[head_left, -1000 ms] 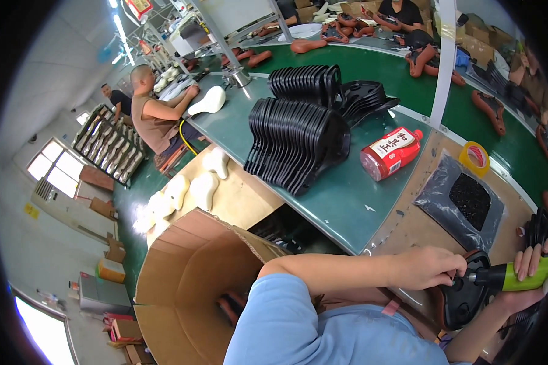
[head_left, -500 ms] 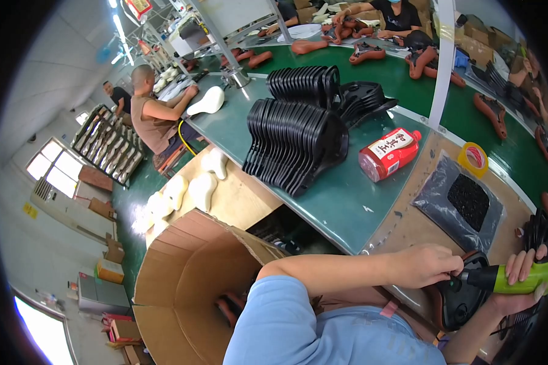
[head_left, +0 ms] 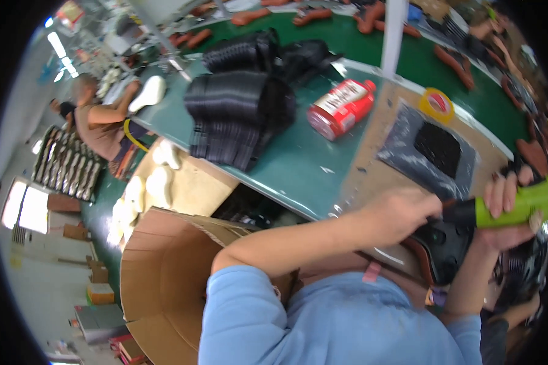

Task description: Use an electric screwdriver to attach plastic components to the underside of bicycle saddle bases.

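Observation:
My right hand (head_left: 506, 204) grips a lime-green power screwdriver (head_left: 530, 207) with a black nose. At the tool's tip, the fingers of my left hand (head_left: 402, 213) are pinched together; motion blur hides anything small between them. Beneath the tool and my hands lies a bicycle saddle (head_left: 447, 252), its black underside facing up and a reddish-brown edge showing. Just beyond, a clear plastic bag (head_left: 402, 137) holds a pile of small black pieces (head_left: 437, 149), too small to name.
Stacked black saddle shells (head_left: 231, 115), a red bottle (head_left: 342, 109) and a yellow tape roll (head_left: 436, 105) are on the bench. A large cardboard box (head_left: 164, 274) stands at my left. Brown saddles (head_left: 453, 66) lie on the green belt beyond. A co-worker (head_left: 103, 125) sits at far left.
The view has swung, so the bench things sit higher and further left. My left hand and the screwdriver tip have risen slightly relative to the saddle, with the grip on the tool kept.

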Motion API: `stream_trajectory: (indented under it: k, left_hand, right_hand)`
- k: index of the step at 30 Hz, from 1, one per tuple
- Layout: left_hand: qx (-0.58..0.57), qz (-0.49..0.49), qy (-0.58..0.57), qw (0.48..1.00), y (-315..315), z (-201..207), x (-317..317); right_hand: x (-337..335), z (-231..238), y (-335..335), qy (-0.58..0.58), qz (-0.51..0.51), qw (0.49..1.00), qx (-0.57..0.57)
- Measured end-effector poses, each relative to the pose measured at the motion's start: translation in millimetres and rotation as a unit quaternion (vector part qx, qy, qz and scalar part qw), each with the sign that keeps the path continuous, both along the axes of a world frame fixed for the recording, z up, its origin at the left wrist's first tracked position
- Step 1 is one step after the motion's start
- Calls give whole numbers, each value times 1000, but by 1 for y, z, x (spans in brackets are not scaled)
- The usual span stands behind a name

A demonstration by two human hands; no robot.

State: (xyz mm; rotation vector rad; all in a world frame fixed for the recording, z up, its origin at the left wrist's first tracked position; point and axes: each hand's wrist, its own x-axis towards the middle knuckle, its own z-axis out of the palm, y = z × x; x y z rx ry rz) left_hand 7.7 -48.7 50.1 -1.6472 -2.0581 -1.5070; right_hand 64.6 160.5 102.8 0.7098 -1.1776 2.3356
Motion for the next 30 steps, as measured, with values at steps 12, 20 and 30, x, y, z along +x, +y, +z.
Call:
stream_trajectory:
  k: [12,20,30]
  left_hand:
    - [-280,68,-521,803,-43,-52,-26]
    - [-229,40,-570,788,-26,-66,-1]
    - [-182,93,-534,820,-21,-77,6]
  right_hand:
    - [-36,-6,-45,-85,-46,977,192]
    - [-48,-22,-59,-44,156,970,183]
    - [-38,-19,-76,-119,140,938,295]
